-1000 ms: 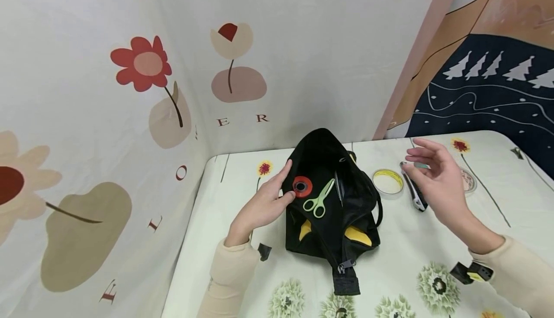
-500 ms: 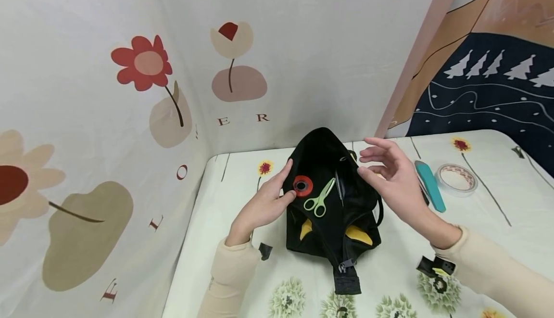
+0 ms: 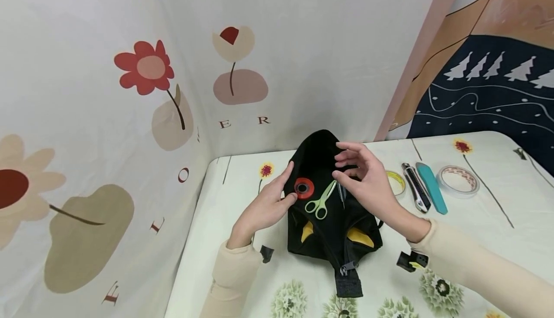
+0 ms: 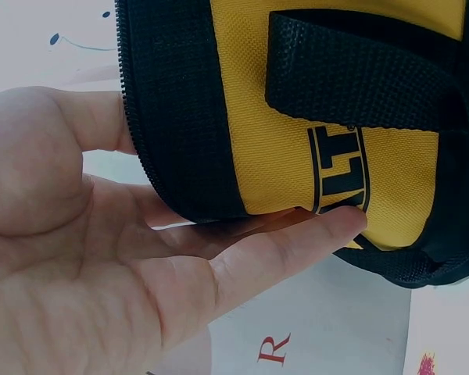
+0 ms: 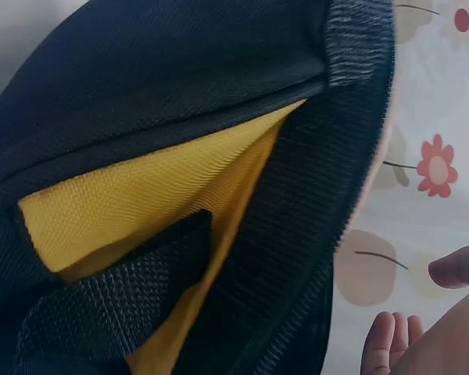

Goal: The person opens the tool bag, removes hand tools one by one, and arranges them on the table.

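A black and yellow zip-up tool bag (image 3: 320, 241) stands with its mouth spread wide. Inside lie green-handled scissors (image 3: 321, 207), a red ring with a dark centre (image 3: 309, 189) like a roll of tape, and a thin silvery strip (image 3: 342, 195). My left hand (image 3: 269, 205) grips the bag's left rim, thumb inside; in the left wrist view its fingers lie along the yellow side (image 4: 399, 172). My right hand (image 3: 368, 178) hovers over the right part of the mouth, fingers loosely bent, holding nothing. It hides part of that rim.
Right of the bag lie a yellow tape roll (image 3: 403, 182), partly behind my hand, a black and silver box cutter (image 3: 416, 189), a teal cutter (image 3: 431, 188) and a clear tape roll (image 3: 473, 183). A fabric-covered wall (image 3: 303, 68) rises behind the flowered cloth.
My right hand has moved left from above the cutters to over the bag's mouth, uncovering the cutters. My left hand keeps its grip on the rim.
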Demonstrator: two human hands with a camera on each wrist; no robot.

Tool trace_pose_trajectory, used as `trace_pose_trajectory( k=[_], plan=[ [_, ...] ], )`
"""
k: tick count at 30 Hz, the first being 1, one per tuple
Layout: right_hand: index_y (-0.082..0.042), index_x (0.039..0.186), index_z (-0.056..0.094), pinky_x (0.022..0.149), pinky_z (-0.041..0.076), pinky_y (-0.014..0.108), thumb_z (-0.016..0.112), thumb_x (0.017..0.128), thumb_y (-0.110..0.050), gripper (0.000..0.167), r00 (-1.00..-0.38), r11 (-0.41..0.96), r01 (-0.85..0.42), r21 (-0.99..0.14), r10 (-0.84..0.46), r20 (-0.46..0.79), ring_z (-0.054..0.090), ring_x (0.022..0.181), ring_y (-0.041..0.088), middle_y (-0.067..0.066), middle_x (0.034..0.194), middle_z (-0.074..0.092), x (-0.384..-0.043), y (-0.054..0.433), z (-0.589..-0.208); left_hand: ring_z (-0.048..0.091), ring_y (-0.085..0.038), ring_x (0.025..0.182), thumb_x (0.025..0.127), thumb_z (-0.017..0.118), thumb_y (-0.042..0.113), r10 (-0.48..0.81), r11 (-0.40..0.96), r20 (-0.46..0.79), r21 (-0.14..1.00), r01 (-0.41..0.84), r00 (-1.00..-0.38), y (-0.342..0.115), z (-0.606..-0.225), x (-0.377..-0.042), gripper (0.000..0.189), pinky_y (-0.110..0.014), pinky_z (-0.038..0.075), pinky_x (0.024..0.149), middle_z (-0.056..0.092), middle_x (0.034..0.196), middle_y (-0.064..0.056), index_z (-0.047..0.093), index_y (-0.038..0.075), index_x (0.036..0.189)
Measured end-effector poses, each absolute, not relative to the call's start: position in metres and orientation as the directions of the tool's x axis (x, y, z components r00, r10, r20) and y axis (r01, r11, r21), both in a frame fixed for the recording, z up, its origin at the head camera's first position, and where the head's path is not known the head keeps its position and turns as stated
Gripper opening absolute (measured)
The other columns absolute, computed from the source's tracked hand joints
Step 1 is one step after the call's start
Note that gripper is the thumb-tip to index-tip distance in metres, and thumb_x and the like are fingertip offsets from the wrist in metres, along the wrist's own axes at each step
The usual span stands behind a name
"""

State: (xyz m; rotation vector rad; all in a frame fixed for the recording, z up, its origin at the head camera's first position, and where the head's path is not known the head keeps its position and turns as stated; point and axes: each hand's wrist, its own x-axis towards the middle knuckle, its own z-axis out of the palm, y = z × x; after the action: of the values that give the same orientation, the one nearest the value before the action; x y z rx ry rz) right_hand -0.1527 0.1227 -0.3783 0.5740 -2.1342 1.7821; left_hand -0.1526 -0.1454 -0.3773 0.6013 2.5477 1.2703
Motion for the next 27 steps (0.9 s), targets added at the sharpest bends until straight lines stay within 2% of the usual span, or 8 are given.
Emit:
trace_pose_trajectory(
  k=[5,11,15,20,23,27],
  plan=[
    [0.003,0.150,0.061,0.087,0.057,0.016,0.077,0.095,0.013,0.058,-0.893,0.184,-0.450,-0.874,-0.119,0.435,0.069,0.111,0.023,0.022,0.124,0.068,-0.160,0.116,-0.384,0.020,-0.030,0.170,0.112,0.055,0.011,0.456,0.539,-0.023,0.802,0.256,-0.890,-0.145,-0.378,-0.153,0.079,-0.057,0.022,0.135,0.022,0.183,-0.013,0.013,0.013,0.179],
    [-0.001,0.148,0.064,0.087,0.057,0.019,0.079,0.095,0.010,0.056,-0.914,0.314,-0.405,-0.859,-0.148,0.378,0.071,0.110,0.033,0.021,0.124,0.070,-0.168,0.112,-0.395,0.020,-0.030,0.170,0.112,0.056,0.013,0.450,0.538,-0.033,0.807,0.241,-0.893,-0.145,-0.377,-0.153,0.079,-0.057,0.022,0.135,0.023,0.183,-0.012,0.014,0.016,0.180],
    [-0.002,0.148,0.064,0.090,0.061,0.030,0.081,0.095,0.009,0.058,-0.914,0.398,-0.406,-0.823,-0.195,0.356,0.072,0.111,0.036,0.022,0.126,0.068,-0.174,0.112,-0.405,0.020,-0.030,0.170,0.112,0.056,0.012,0.448,0.538,-0.034,0.808,0.239,-0.893,-0.145,-0.377,-0.153,0.079,-0.057,0.022,0.135,0.024,0.183,-0.012,0.014,0.015,0.180],
    [0.000,0.149,0.062,0.093,0.063,0.050,0.082,0.093,0.010,0.061,-0.904,0.421,-0.419,-0.804,-0.272,0.329,0.070,0.115,0.042,0.025,0.130,0.066,-0.181,0.112,-0.418,0.021,-0.030,0.169,0.112,0.056,0.012,0.445,0.541,-0.037,0.807,0.237,-0.895,-0.145,-0.377,-0.154,0.079,-0.057,0.023,0.135,0.024,0.183,-0.013,0.015,0.015,0.180],
    [0.002,0.149,0.062,0.092,0.063,0.055,0.083,0.092,0.010,0.061,-0.900,0.434,-0.418,-0.798,-0.315,0.300,0.069,0.117,0.045,0.026,0.132,0.066,-0.185,0.113,-0.425,0.022,-0.031,0.169,0.112,0.056,0.011,0.445,0.543,-0.037,0.806,0.236,-0.895,-0.145,-0.377,-0.154,0.079,-0.058,0.024,0.135,0.025,0.182,-0.014,0.015,0.015,0.179],
    [0.004,0.147,0.063,0.089,0.064,0.056,0.084,0.091,0.009,0.060,-0.898,0.461,-0.417,-0.783,-0.342,0.277,0.070,0.116,0.046,0.028,0.131,0.065,-0.190,0.113,-0.433,0.021,-0.031,0.169,0.112,0.056,0.010,0.448,0.544,-0.036,0.804,0.240,-0.894,-0.145,-0.378,-0.156,0.079,-0.058,0.024,0.134,0.025,0.182,-0.014,0.015,0.014,0.179]
  ],
)
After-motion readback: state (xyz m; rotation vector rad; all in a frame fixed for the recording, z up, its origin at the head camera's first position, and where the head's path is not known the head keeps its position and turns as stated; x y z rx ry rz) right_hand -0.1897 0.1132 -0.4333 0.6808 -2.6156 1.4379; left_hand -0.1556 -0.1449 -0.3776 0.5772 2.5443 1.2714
